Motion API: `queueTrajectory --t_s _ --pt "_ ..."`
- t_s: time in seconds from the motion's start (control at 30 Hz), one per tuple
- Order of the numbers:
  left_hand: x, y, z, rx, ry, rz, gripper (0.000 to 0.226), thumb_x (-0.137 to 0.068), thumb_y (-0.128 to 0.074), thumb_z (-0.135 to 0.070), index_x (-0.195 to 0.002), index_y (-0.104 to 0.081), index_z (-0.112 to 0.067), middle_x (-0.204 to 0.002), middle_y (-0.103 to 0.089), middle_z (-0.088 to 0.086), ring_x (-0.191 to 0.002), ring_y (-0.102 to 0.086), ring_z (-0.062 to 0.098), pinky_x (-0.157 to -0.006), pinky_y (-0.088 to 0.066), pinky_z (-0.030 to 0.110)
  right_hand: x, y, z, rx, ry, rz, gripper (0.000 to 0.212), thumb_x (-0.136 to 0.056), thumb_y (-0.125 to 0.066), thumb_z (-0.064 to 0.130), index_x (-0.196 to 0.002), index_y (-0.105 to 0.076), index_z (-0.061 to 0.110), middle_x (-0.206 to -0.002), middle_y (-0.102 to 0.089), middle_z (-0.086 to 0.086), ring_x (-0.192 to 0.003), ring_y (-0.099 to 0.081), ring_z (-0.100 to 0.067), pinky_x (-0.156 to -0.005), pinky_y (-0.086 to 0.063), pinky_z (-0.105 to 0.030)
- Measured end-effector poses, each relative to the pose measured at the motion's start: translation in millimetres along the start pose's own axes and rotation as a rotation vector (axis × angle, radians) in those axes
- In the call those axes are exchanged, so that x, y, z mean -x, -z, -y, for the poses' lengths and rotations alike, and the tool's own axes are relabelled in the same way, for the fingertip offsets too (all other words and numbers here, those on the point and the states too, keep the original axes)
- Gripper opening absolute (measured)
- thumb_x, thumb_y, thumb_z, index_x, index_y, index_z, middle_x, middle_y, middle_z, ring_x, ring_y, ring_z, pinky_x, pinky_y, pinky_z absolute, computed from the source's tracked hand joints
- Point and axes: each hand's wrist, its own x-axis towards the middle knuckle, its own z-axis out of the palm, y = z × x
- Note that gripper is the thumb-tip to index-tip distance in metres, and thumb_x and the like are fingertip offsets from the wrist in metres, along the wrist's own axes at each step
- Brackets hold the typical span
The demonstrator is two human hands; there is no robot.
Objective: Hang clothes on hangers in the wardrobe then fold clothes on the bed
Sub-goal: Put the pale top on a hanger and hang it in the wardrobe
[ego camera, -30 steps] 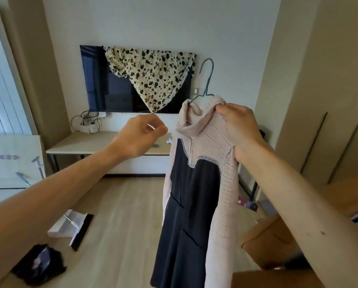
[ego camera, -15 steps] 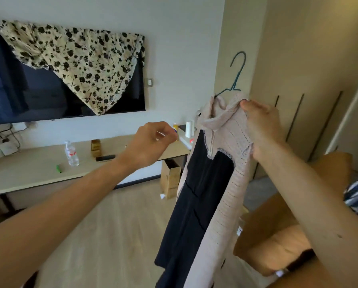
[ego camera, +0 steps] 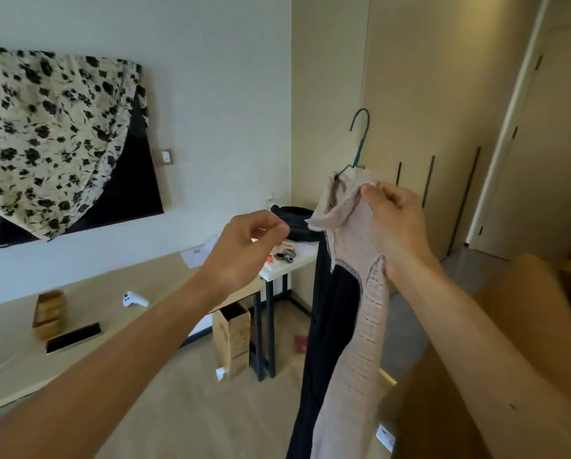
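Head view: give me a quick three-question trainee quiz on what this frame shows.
1. True or false: the hanger already hangs on a rail.
2. Which hand grips the pink cardigan at its collar? A left, B right, C both.
3. Fill in: beneath the cardigan hangs a ___ dress.
Key: 1 false, its hook is free in the air; 2 B, the right hand; 3 black.

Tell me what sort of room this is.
Probably a home bedroom or studio flat: tall wardrobe doors along the right wall, a wall-mounted TV with a floral cloth draped over it, and a pink knit cardigan on a green wire hanger held up.
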Motion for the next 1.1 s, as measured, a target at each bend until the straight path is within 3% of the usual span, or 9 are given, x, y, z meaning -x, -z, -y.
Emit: queueTrajectory --t_s 0.1,0.2,0.37,0.53,0.67,0.77,0.97,1.1 --pt "-59.6 -9.6 25.0 0.043 -0.018 0.043 0.016 -0.098 -0.058 -0.021 -0.092 -0.073 -0.019 -0.091 -0.074 -0.001 -0.089 -0.068 0.012 -0.083 -0.053 0.03 -49.8 -12.7 -18.7 0.057 0.034 -0.048 0.047 -0.1 -0.055 0.019 -0.058 -0.035 0.02 -0.045 -0.024 0.014 -0.044 -0.021 -0.003 -0.046 -0.019 -0.021" --pt "-119.1 -24.6 53.5 0.091 -0.039 0.101 0.016 -0.099 -0.059 -0.021 -0.096 -0.072 -0.014 -0.093 -0.074 0.004 -0.088 -0.069 0.012 -0.082 -0.054 0.028 -99.0 -22.6 -42.9 0.086 0.058 -0.096 0.04 -0.101 -0.054 0.021 -0.063 -0.04 0.014 -0.053 -0.024 0.009 -0.048 -0.02 -0.006 -0.047 -0.019 -0.024" --pt "-221.0 -60.0 107.7 0.176 -0.108 0.208 0.015 -0.098 -0.06 -0.016 -0.092 -0.072 -0.009 -0.092 -0.074 0.008 -0.082 -0.069 0.011 -0.076 -0.05 0.013 -179.8 -35.3 -84.6 0.112 0.049 -0.214 0.045 -0.102 -0.052 0.02 -0.059 -0.039 0.018 -0.045 -0.029 0.013 -0.043 -0.025 -0.004 -0.046 -0.024 -0.021" --pt "-336.1 -96.7 156.2 0.265 -0.156 0.363 0.018 -0.097 -0.06 -0.028 -0.091 -0.072 -0.016 -0.095 -0.073 0.009 -0.094 -0.069 0.028 -0.086 -0.054 0.045 -265.1 -48.5 -122.7 0.185 0.061 -0.34 0.053 -0.1 -0.053 0.021 -0.049 -0.041 0.023 -0.047 -0.036 0.012 -0.047 -0.033 -0.006 -0.049 -0.029 -0.021" --pt "-423.8 -128.9 173.1 0.325 -0.196 0.477 0.017 -0.1 -0.058 -0.022 -0.092 -0.071 -0.015 -0.097 -0.073 0.01 -0.095 -0.069 0.022 -0.087 -0.051 0.028 -332.9 -53.5 -142.2 0.241 0.097 -0.435 0.045 -0.101 -0.052 0.02 -0.056 -0.047 0.02 -0.044 -0.042 0.017 -0.044 -0.039 0.001 -0.045 -0.034 -0.015" --pt "-482.7 -159.8 183.9 0.365 -0.217 0.564 0.017 -0.1 -0.057 -0.023 -0.091 -0.071 -0.018 -0.097 -0.074 0.006 -0.092 -0.07 0.019 -0.085 -0.05 0.026 -384.7 -50.7 -161.4 0.293 0.103 -0.489 0.038 -0.101 -0.052 0.022 -0.064 -0.055 0.013 -0.052 -0.051 0.01 -0.049 -0.046 -0.003 -0.053 -0.041 -0.019" --pt "-575.5 -238.2 196.5 0.39 -0.279 0.658 0.016 -0.099 -0.057 -0.021 -0.099 -0.071 -0.013 -0.096 -0.074 0.007 -0.09 -0.069 0.017 -0.08 -0.051 0.019 -478.4 -33.0 -218.5 0.327 0.106 -0.563 0.037 -0.102 -0.052 0.025 -0.068 -0.062 0.015 -0.062 -0.057 0.003 -0.057 -0.052 -0.007 -0.056 -0.045 -0.023" --pt "-648.5 -310.6 185.6 0.376 -0.356 0.664 0.019 -0.101 -0.054 -0.029 -0.106 -0.069 -0.018 -0.096 -0.073 -0.006 -0.087 -0.068 0.001 -0.083 -0.052 0.019 -542.9 -6.5 -265.4 0.335 0.132 -0.551 0.041 -0.1 -0.052 0.026 -0.078 -0.058 -0.008 -0.068 -0.052 -0.007 -0.062 -0.048 -0.013 -0.061 -0.04 -0.031"
